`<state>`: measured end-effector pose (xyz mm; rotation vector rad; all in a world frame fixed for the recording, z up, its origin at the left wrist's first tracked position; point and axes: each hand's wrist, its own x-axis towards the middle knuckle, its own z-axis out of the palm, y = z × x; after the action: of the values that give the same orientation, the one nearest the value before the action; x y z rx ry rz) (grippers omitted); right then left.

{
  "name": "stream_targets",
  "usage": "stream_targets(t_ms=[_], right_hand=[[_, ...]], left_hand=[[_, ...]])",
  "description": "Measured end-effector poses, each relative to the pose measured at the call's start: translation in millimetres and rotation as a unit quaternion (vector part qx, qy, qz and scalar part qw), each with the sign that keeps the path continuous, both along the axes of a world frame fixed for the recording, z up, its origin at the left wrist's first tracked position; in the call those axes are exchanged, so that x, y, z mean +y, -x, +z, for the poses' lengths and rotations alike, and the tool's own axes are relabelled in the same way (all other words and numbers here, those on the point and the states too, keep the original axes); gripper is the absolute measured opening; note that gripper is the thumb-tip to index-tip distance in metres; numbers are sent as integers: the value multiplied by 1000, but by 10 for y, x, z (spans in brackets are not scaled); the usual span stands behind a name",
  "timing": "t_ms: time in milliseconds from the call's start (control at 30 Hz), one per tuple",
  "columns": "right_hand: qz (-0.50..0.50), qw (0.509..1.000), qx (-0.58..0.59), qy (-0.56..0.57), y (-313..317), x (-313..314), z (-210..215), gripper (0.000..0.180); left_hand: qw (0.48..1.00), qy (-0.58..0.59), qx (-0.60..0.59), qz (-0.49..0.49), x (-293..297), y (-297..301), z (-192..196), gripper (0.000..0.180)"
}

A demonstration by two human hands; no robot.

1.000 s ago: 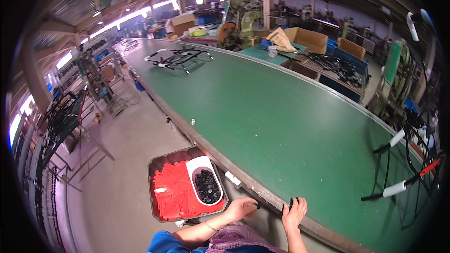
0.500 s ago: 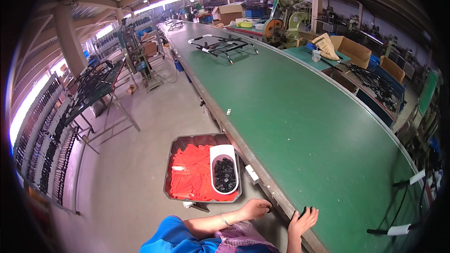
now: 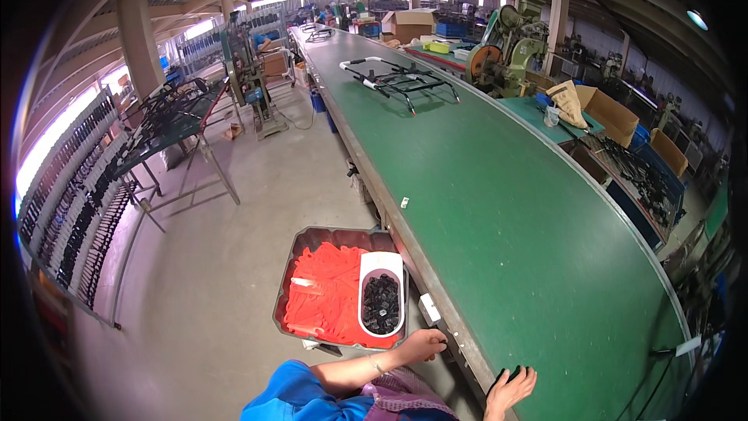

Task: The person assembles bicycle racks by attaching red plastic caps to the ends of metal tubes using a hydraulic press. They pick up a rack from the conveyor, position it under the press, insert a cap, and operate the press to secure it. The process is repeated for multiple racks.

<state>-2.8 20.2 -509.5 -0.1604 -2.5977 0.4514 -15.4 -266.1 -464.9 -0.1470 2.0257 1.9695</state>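
My left hand [image 3: 423, 345] is closed in a pinch beside the near edge of the green conveyor belt [image 3: 499, 226]. A small dark piece seems to show at its fingertips, too small to name. My right hand [image 3: 510, 392] rests at the belt's edge, fingers spread and slightly bent, with no object visible in it. Left of the belt, close to my left hand, a dark tray [image 3: 284, 296] holds a heap of red strap-like pieces [image 3: 323, 300]. On the tray's right side sits a white oval container [image 3: 396, 284] with many small black parts [image 3: 380, 304].
A black tubular frame [image 3: 401, 82] with white grips lies farther up the belt. Another white grip [image 3: 688, 345] shows at the right edge. A small white box [image 3: 429, 309] is fixed on the belt's side. Racks [image 3: 78, 210] and a parts table [image 3: 171, 129] stand left; a machine [image 3: 510, 47] stands right.
The whole view has turned, shifting the scene right and down. One of the white grips at lower right has left the picture. Both hands keep nearly the same pose.
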Motion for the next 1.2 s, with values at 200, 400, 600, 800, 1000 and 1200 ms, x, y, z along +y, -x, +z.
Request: stream_targets(t_ms=[200,400,600,800,1000,1200], right_hand=[[12,1000,-19,4,-25,-51,13,44],[52,998,-28,3,-50,-165,233,46],[27,999,-32,17,-63,-117,167,45],[-1,999,-42,26,-49,-143,230,44],[6,1000,-3,1,-39,-141,274,38],[10,999,23,-45,-27,-133,304,36]], left_hand=[[1000,7,-18,24,-77,-73,-6,21],[992,66,65,83,-260,324,-252,24],[893,304,258,207,-239,1244,-88,23],[829,379,341,231,-108,1579,-198,23],[798,421,381,201,-108,1661,-396,23],[797,443,377,164,-101,1647,-430,23]])
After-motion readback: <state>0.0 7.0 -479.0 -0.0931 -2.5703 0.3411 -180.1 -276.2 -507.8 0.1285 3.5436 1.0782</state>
